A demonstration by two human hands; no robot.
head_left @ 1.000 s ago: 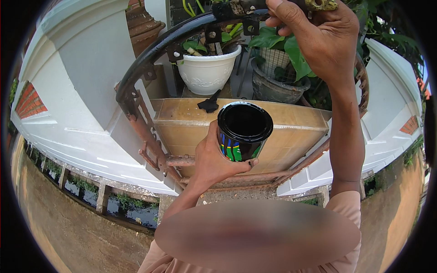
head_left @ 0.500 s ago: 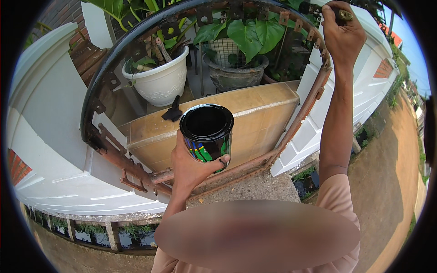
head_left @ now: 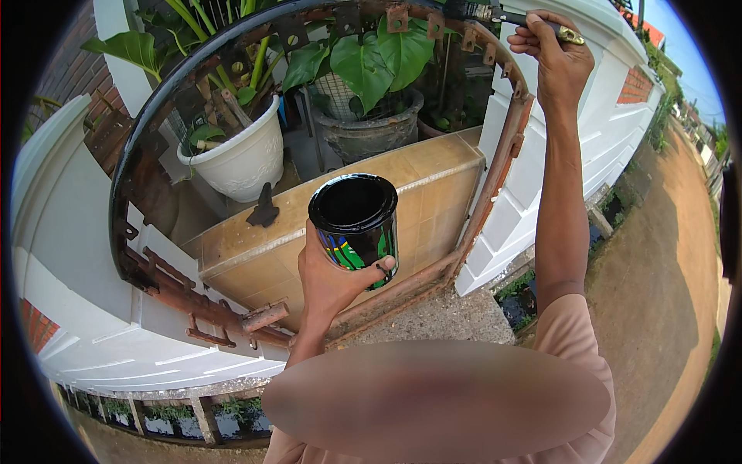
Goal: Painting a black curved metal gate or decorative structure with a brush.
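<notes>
Since the open paint can [head_left: 355,232] is near the middle of our view, let's use it as the landmark. Our left grip [head_left: 328,274] is clamped around its lower body, fingers round the left side and thumb across the near side, mouth facing up. Up and to the right of the can, our right grip [head_left: 560,58] is closed on the handle of a paintbrush [head_left: 506,16], butt end poking out past the palm. Its bristle end is next to the curved metal frame [head_left: 117,232], which arches round behind the can, glossy black on the left and rusty brown on the right. We can't tell if the bristles touch it.

Just behind the can there's a tan tiled ledge [head_left: 433,201], with a black scrap [head_left: 263,210] to the can's left, a white planter [head_left: 239,158] past that, and a dark planter [head_left: 371,135] straight back.

Handling-wise, we'd guess the can is stiff and a bit heavy, depending on the fill (too dark inside to read the level). That shiny black rim looks wet, so probably slippery; we'd hold low on the body and keep it level. The brush should be light: stiff handle, soft bristles, so hold it by the handle only.
</notes>
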